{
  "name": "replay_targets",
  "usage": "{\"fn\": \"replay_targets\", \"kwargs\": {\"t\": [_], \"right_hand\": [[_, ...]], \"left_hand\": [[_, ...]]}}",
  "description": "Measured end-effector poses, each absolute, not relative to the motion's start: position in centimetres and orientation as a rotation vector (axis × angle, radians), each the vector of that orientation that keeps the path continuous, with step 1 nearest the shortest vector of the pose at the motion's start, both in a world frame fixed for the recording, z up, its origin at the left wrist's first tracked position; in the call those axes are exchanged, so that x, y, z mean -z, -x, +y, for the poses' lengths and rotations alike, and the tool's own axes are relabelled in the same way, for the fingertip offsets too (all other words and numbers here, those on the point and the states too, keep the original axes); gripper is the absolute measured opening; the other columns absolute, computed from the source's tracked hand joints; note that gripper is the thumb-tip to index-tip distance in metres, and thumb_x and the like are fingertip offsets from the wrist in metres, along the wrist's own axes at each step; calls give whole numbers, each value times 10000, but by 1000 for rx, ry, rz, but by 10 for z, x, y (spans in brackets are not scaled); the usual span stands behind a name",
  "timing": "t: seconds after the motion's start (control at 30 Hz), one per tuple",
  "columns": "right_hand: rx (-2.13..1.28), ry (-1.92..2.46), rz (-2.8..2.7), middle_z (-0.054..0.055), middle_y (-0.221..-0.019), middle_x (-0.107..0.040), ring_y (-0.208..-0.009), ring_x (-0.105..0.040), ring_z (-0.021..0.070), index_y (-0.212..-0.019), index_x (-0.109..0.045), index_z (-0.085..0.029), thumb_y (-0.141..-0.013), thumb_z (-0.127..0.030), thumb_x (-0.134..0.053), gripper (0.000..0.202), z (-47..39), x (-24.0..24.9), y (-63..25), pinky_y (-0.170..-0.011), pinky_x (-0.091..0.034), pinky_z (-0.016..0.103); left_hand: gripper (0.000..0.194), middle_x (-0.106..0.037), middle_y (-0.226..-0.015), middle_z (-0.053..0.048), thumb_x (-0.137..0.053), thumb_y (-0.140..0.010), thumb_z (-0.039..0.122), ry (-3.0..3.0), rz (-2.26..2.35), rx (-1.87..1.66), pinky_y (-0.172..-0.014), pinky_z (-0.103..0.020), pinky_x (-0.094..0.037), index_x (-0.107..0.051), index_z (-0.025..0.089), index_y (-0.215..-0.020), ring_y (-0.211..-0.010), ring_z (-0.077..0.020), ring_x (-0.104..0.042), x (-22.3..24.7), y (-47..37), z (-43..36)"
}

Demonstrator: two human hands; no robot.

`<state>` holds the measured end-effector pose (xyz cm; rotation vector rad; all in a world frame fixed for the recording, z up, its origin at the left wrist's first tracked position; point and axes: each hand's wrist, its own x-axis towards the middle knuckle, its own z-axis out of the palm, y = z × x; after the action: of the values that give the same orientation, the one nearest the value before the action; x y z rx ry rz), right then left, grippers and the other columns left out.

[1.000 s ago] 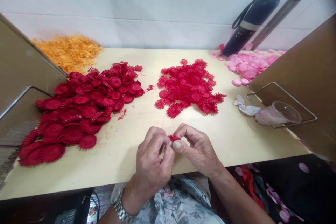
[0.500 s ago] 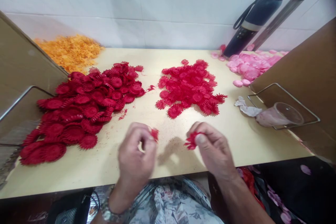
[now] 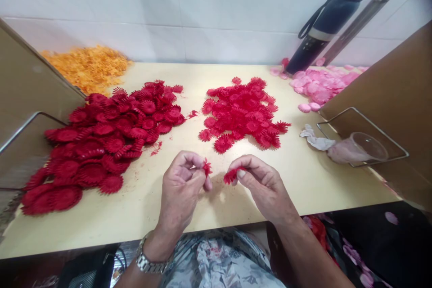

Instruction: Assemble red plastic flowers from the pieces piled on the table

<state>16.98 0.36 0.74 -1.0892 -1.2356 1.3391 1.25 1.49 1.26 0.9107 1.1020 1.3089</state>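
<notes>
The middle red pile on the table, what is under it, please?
The middle red pile rests on the pale table, visible around its edges. Anything under its centre is covered and cannot be seen.

No text, label, brand, number or sign can be read. Small pale marks are seen on the lower part of the dark case; too small to be made out as lettering.
</notes>
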Motion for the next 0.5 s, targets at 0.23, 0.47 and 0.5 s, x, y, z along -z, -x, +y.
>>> {"fn": "replay_targets", "kwargs": {"t": [0.23,0.47,0.5], "right_hand": [[-1333,1122,-1226,-14,-681,-568,-631,-523,101,-832,-583,-177,-836,-243,-536,81,3,-10,-164,-598,-431,224],[-1337,1128,-1213,-14,-683,-559,-619,-505,96,-828,-586,-171,-819,-278,-561,110,3,-12,-158,-574,-419,216],[-1340,1124,-1222,-14,-697,-562,-631,-511,95,-835,-586,-173,-821,-280,-561,111,4,-13,-158,-585,-423,214]], "left_hand": [[207,-540,-748,7,-499,-716,48,-1030,1082,-1263,-558,-223,-385,-668,166,-700,-589,-85,-487,-5,-12,13],[101,-562,-782,-19,-568,-779,215,-1023,1016,-1180,-601,-227,-392,-647,157,-755,-686,-122,-507,-7,-15,10],[77,-559,-782,-16,-584,-767,198,-1077,1033,-1188,-609,-226,-396,-637,160,-727,-696,-124,-512,-8,-16,10]]}}
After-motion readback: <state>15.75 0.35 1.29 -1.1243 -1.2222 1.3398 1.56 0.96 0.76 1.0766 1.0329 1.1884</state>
